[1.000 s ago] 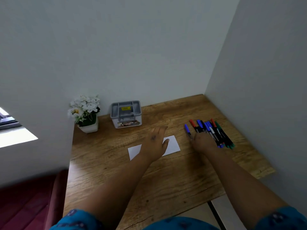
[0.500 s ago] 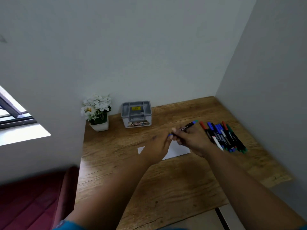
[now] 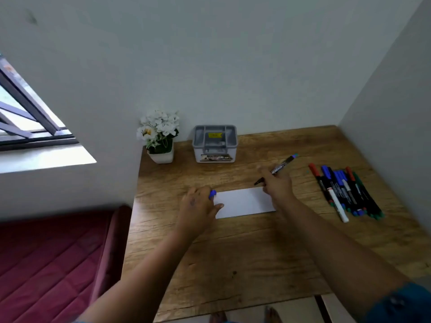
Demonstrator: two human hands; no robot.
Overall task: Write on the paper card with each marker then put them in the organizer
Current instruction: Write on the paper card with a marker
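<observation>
A white paper card lies flat in the middle of the wooden desk. My right hand grips an uncapped marker over the card's right end, its dark tip pointing left and down. My left hand rests on the card's left edge and pinches the blue cap. Several capped markers in red, blue, green and black lie in a row at the right. The grey organizer stands at the back near the wall.
A white pot of white flowers stands left of the organizer. Walls close the desk at the back and the right. A dark red mattress lies below the desk's left edge. A window is at the far left.
My right hand picked a marker from the pile and brought it to my left hand. The hands have pulled apart: the cap stays in my left, the bare marker in my right.
</observation>
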